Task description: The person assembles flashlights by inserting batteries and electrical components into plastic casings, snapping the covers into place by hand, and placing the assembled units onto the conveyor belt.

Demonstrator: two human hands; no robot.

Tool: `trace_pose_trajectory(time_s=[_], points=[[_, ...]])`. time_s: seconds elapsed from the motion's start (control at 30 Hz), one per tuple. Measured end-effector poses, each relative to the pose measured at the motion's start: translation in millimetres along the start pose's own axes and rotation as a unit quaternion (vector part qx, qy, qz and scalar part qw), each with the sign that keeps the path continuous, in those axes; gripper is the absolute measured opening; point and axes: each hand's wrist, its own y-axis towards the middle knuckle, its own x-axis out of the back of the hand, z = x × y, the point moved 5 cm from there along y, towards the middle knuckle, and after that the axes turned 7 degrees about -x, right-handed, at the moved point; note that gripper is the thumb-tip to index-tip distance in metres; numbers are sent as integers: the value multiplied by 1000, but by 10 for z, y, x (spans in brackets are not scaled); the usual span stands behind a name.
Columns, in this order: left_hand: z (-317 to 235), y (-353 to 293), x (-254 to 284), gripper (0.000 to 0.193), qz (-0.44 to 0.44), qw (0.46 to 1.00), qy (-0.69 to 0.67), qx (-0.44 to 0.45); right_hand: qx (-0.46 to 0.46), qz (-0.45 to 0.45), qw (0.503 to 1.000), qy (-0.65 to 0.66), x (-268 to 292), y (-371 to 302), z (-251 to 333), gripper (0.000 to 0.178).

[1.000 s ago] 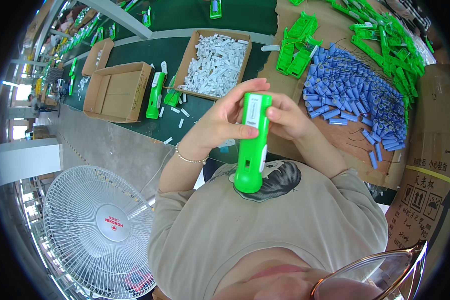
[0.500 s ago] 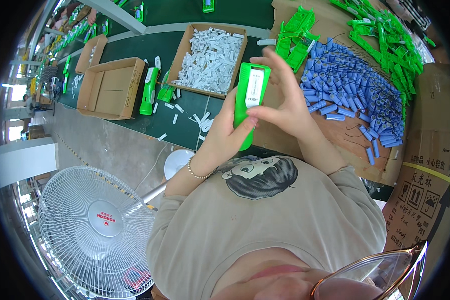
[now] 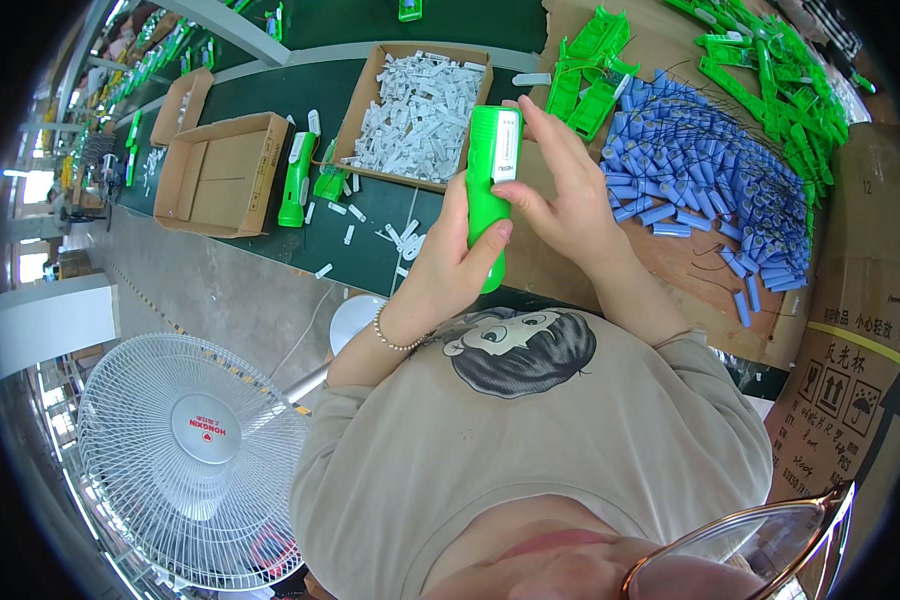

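Note:
I hold a bright green plastic flashlight body [image 3: 492, 175] upright in front of my chest, over the edge of the dark green work table [image 3: 365, 255]. My left hand [image 3: 448, 268] wraps around its lower half from the left, thumb across the front. My right hand [image 3: 568, 200] grips its upper half from the right, fingertips on the white panel near the top. A cardboard box of small white parts [image 3: 415, 115] lies just beyond my hands. A heap of blue cylinders [image 3: 705, 170] lies to the right on brown cardboard.
An empty open cardboard box [image 3: 220, 170] sits at the left on the table, with another green flashlight [image 3: 295, 180] beside it. Green plastic shells [image 3: 770, 75] are piled at the far right. A white floor fan [image 3: 190, 450] stands at my lower left. Loose white parts [image 3: 402, 235] are scattered on the table.
Both hands raised the green flashlight away from my chest toward the table. It now stands higher and more upright, with my right fingers on its top panel.

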Motion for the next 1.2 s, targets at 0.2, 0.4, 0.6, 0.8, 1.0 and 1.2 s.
trace_pose_trajectory(time_s=[0.2,0.4,0.6,0.8,1.0,1.2], points=[[36,39,-77,48,0,997,-77,17,-199,2,930,310,-142,-54,-122,72],[213,45,-66,49,-24,999,-42,-5,-353,79,776,517,-330,-105,-213,54],[188,68,-91,51,-24,999,10,-29,-325,62,782,529,-260,-87,-157,50],[188,64,-120,50,-29,998,23,-59,-312,66,789,525,-219,-99,-134,53],[56,133,-92,53,-92,985,107,-103,-225,37,882,413,-158,-45,-132,56],[31,121,-28,66,-45,986,111,-115,-221,73,864,447,-98,-60,-134,57]])
